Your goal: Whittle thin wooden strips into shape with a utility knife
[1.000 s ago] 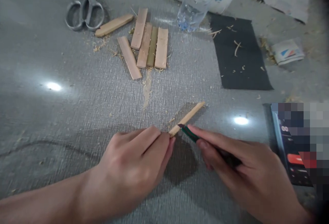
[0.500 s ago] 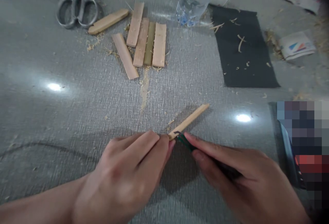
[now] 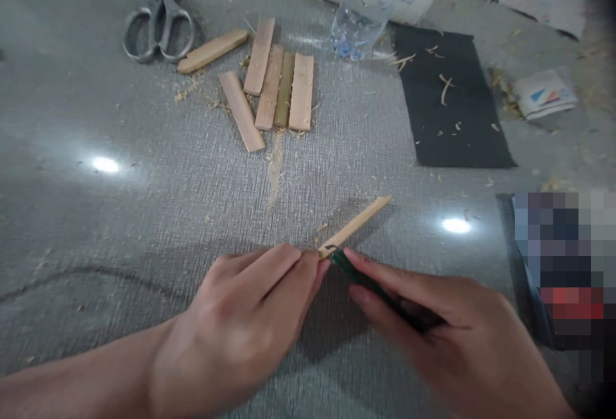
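My left hand [image 3: 240, 323] is closed around the near end of a bamboo strip [image 3: 356, 225], which slants up and to the right above the table. Between the thumb and fingers of my right hand [image 3: 443, 323] is a slim green-handled carving tool [image 3: 353, 269]. Its small dark curved tip touches the strip just beyond my left fingers. The rear of the handle is hidden in my right palm. Beyond my hands lie several cut bamboo pieces [image 3: 302, 93], among fine shavings.
Metal scissors [image 3: 163, 27] lie at the back left beside a pointed bamboo piece [image 3: 212, 51]. A clear plastic bottle [image 3: 366, 8] is at the back. Black sandpaper [image 3: 455, 104] with shavings, a folded white packet [image 3: 543, 95] and a partly blurred-out phone-like device [image 3: 527, 278] are on the right.
The view has shifted slightly, so the background sits a little lower. My right hand has tilted a little around the tool; its tip stays at the strip, and my left hand's grip is unchanged.
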Tool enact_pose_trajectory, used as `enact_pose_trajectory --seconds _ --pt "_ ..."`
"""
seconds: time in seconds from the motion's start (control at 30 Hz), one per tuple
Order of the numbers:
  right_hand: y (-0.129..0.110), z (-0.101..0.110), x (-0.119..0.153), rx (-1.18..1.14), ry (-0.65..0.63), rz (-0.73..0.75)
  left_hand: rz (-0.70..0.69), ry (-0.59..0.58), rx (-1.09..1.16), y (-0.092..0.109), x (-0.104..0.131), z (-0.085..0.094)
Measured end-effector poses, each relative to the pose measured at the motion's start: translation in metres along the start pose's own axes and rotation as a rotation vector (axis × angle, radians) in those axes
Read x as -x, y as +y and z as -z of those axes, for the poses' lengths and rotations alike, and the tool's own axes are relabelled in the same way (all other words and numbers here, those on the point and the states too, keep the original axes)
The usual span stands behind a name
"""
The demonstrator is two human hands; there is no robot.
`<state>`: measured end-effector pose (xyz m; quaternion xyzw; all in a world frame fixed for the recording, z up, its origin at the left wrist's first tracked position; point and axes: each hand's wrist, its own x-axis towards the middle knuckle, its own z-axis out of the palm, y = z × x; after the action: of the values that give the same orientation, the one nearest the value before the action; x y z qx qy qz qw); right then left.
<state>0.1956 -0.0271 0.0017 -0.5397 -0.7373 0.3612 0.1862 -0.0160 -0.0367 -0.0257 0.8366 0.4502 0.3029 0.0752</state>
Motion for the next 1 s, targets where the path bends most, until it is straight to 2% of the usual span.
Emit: enact_pose_trajectory --seconds 0.3,0.43,0.63,0.87,1.0 --pt "-0.01 0.011 -0.011 -0.284 -0.175 -0.174 -0.025 0.035 -0.051 0.001 -0.001 0.003" --pt "-0.009 0.01 -0.009 -0.315 -0.173 -0.198 -0.019 0.05 -0.062 0.002 -0.003 0.003" --pt "-0.003 0.006 -0.004 -0.302 -0.103 -0.206 0.085 0.072 -0.085 0.003 -0.006 0.002" --pt "-0.005 0.006 -0.007 -0.396 -0.166 -0.17 0.139 0.074 -0.013 0.003 -0.009 0.002" --pt "-0.008 0.01 -0.006 -0.504 -0.253 -0.299 0.185 -0.01 0.111 0.001 -0.012 0.003"
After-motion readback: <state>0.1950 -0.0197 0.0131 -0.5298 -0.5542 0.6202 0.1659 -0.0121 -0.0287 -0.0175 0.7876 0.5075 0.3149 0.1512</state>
